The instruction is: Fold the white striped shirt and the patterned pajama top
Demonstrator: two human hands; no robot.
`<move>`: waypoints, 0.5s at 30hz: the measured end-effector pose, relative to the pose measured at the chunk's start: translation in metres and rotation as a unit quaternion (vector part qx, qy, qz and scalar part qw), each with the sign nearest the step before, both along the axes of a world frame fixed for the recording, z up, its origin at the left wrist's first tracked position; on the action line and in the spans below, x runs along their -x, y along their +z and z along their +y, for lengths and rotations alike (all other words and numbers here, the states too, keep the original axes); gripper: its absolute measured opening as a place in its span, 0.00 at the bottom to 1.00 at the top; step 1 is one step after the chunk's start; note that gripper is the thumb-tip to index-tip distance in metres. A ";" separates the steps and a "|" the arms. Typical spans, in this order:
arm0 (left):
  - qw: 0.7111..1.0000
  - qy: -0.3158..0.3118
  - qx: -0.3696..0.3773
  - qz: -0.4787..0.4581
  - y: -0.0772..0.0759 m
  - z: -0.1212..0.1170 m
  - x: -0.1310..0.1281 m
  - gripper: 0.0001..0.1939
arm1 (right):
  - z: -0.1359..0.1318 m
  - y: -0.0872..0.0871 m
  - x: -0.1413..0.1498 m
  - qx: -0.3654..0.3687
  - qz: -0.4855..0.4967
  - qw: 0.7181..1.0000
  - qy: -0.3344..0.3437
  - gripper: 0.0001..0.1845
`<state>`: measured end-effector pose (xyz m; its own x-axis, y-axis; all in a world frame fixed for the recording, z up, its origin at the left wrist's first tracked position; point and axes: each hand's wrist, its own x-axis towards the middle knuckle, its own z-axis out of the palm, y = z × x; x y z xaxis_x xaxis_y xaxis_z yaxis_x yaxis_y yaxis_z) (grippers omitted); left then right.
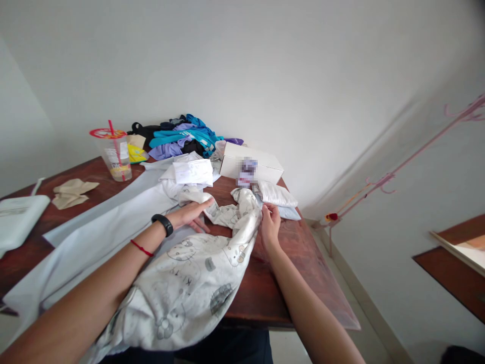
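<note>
A soft white cloth with grey cartoon cats and flowers drapes from the table down over its front edge toward my lap. Part of it is bunched and twisted in the middle, near my right hand, whose thumb and fingers are pinched on the cloth's edge. My left hand lies against another stretch of the same fabric, thumb and fingers spread apart. On that wrist are a black band and a red string. Plain white fabric lies beneath and left of my left arm. Whether the printed cloth is a garment, I cannot tell.
A white box, a packed white bundle and folded white paper stand at the back. Piled clothes, a plastic cup with straw, brown napkins and a white device are further left. A pink rack leans right.
</note>
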<state>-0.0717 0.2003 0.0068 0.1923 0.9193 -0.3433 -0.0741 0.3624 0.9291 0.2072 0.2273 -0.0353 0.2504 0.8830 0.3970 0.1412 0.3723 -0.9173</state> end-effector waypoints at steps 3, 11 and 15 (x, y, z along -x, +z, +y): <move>0.991 -0.126 0.031 0.044 -0.002 -0.007 0.000 0.27 | -0.018 0.014 0.007 -0.074 -0.090 0.993 -0.008 0.11; 0.994 0.002 -0.061 -0.093 0.000 0.002 -0.002 0.17 | -0.030 0.019 0.019 -0.045 -0.225 0.966 0.119 0.11; 0.966 0.093 -0.104 -0.219 0.008 0.007 0.000 0.12 | -0.023 0.011 0.014 0.002 -0.234 0.967 0.099 0.16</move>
<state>-0.0714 0.2069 0.0152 0.1020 0.9923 -0.0706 -0.5225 0.1138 0.8450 0.1930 0.2043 -0.0239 -0.1307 0.8966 0.4230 0.4666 0.4321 -0.7718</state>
